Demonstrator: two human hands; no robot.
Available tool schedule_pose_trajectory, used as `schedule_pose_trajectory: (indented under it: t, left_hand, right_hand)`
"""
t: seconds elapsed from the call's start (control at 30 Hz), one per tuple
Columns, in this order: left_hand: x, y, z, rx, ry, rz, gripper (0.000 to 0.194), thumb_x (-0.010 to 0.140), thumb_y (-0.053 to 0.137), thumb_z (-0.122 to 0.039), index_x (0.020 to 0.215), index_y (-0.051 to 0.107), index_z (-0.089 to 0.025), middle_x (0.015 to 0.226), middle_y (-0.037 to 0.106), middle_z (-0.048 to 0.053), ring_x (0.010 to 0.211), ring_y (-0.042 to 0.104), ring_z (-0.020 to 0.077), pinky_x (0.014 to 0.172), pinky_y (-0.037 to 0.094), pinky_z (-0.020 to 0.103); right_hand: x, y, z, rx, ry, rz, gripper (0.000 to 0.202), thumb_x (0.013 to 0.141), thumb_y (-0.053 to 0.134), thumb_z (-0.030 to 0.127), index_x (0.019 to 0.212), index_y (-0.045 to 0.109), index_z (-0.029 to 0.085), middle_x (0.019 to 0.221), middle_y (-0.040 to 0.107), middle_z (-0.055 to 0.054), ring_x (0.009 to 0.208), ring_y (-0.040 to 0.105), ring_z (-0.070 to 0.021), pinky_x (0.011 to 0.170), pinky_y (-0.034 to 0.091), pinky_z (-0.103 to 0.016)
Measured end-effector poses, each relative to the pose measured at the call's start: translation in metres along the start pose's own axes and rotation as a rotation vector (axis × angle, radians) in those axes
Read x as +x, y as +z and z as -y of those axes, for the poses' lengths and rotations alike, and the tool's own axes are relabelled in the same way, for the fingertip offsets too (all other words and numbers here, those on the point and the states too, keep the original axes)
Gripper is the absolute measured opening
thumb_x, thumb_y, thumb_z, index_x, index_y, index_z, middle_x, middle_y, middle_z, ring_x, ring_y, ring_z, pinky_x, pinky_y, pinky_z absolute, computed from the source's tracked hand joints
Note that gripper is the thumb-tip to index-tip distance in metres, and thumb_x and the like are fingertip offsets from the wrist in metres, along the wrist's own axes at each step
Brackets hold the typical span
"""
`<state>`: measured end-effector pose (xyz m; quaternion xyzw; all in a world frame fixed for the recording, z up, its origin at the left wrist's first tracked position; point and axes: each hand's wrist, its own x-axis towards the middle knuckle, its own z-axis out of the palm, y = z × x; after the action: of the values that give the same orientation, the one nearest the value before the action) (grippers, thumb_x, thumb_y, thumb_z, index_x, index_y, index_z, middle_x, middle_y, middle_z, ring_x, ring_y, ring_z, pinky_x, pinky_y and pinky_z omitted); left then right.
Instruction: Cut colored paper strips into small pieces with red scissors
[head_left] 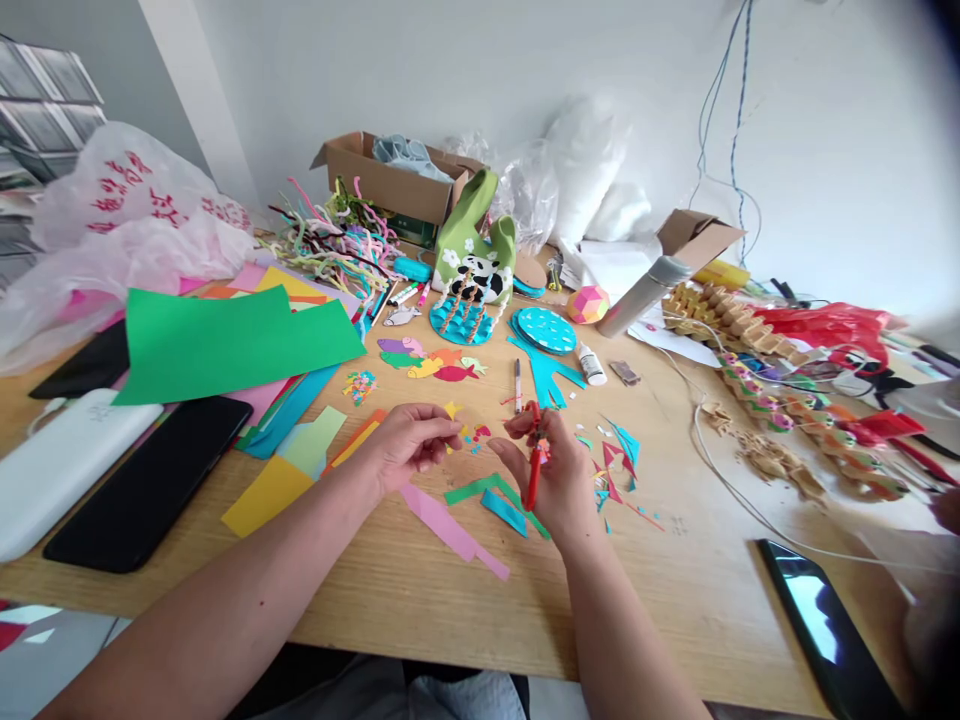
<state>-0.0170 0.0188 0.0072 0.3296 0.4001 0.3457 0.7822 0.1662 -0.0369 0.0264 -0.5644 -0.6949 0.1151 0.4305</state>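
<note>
Red-handled scissors (534,470) are held in my right hand (551,465), whose fingers wrap round the handles. Just to the left, my left hand (420,440) is raised over the table with its fingers curled and thumb near the fingertips; whether a small piece is between them is too small to tell. Small coloured paper bits (476,436) lie between my hands. Below them are a pink paper strip (442,522) and a blue strip (504,512). Behind my hands lie colourful paper fish (435,362).
A green sheet (232,345) tops stacked paper at left, near a black phone (150,485) and a white power bank (67,460). A green panda bag (476,250) stands at the back. Another phone (825,620) lies at right, beyond paper scraps (611,470). A white cable crosses the right side.
</note>
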Motion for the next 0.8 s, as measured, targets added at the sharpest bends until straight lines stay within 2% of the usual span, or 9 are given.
schedule_pose_trajectory:
  t: [0.07, 0.13, 0.23, 0.33, 0.47, 0.67, 0.8]
  left_hand:
    - [-0.001, 0.001, 0.0, -0.077, 0.052, -0.041, 0.022, 0.06, 0.079, -0.024, 0.063, 0.06, -0.013, 0.059, 0.065, 0.002, 0.041, 0.048, 0.0045, 0.033, 0.024, 0.015]
    - [-0.002, 0.001, 0.0, -0.138, 0.099, -0.077, 0.02, 0.06, 0.079, -0.023, 0.066, 0.063, -0.013, 0.064, 0.067, 0.003, 0.045, 0.053, 0.0051, 0.034, 0.027, 0.014]
    - [-0.003, 0.002, 0.0, -0.186, 0.128, -0.09, 0.019, 0.061, 0.078, -0.023, 0.069, 0.065, -0.012, 0.074, 0.071, 0.007, 0.053, 0.06, 0.0081, 0.038, 0.033, 0.014]
    - [-0.005, 0.005, 0.002, -0.209, 0.132, -0.079, 0.018, 0.062, 0.078, -0.022, 0.069, 0.066, -0.011, 0.077, 0.072, 0.008, 0.057, 0.063, 0.011, 0.041, 0.038, 0.016]
    - [-0.006, 0.009, 0.006, -0.23, 0.135, -0.093, 0.017, 0.062, 0.078, -0.022, 0.07, 0.067, -0.011, 0.073, 0.071, 0.008, 0.057, 0.063, 0.012, 0.041, 0.04, 0.017]
    - [-0.006, 0.011, 0.01, -0.26, 0.134, -0.077, 0.017, 0.062, 0.078, -0.021, 0.069, 0.067, -0.012, 0.075, 0.071, 0.007, 0.056, 0.062, 0.0117, 0.042, 0.041, 0.018]
    - [-0.005, 0.011, 0.01, -0.274, 0.135, -0.109, 0.016, 0.063, 0.078, -0.022, 0.069, 0.067, -0.011, 0.073, 0.07, 0.006, 0.058, 0.062, 0.0111, 0.042, 0.04, 0.018]
  right_hand:
    - [-0.001, 0.0, 0.001, 0.048, 0.098, 0.048, 0.027, 0.081, 0.066, 0.042, 0.078, 0.053, 0.019, 0.067, 0.059, -0.001, 0.057, 0.052, -0.0136, 0.054, 0.04, -0.023]
    - [-0.002, 0.004, 0.001, 0.082, 0.2, 0.184, 0.036, 0.081, 0.064, 0.05, 0.07, 0.051, 0.018, 0.055, 0.054, 0.001, 0.049, 0.049, -0.0124, 0.046, 0.034, -0.022]
    - [-0.005, 0.012, 0.004, 0.11, 0.308, 0.391, 0.043, 0.079, 0.063, 0.056, 0.064, 0.049, 0.018, 0.051, 0.053, 0.001, 0.047, 0.053, -0.0132, 0.043, 0.032, -0.021]
    - [-0.006, 0.02, 0.007, 0.127, 0.369, 0.492, 0.046, 0.078, 0.062, 0.059, 0.062, 0.049, 0.018, 0.05, 0.055, -0.001, 0.046, 0.055, -0.014, 0.042, 0.032, -0.02]
    - [-0.008, 0.024, 0.009, 0.177, 0.418, 0.537, 0.045, 0.079, 0.061, 0.059, 0.063, 0.05, 0.018, 0.049, 0.057, -0.001, 0.043, 0.055, -0.0139, 0.041, 0.034, -0.02]
    - [-0.01, 0.024, 0.006, 0.247, 0.463, 0.524, 0.042, 0.079, 0.062, 0.055, 0.064, 0.049, 0.018, 0.052, 0.059, -0.001, 0.042, 0.057, -0.0135, 0.039, 0.035, -0.019]
    - [-0.009, 0.024, 0.006, 0.265, 0.488, 0.531, 0.041, 0.079, 0.063, 0.053, 0.064, 0.05, 0.018, 0.053, 0.059, -0.001, 0.043, 0.059, -0.0139, 0.039, 0.035, -0.019]
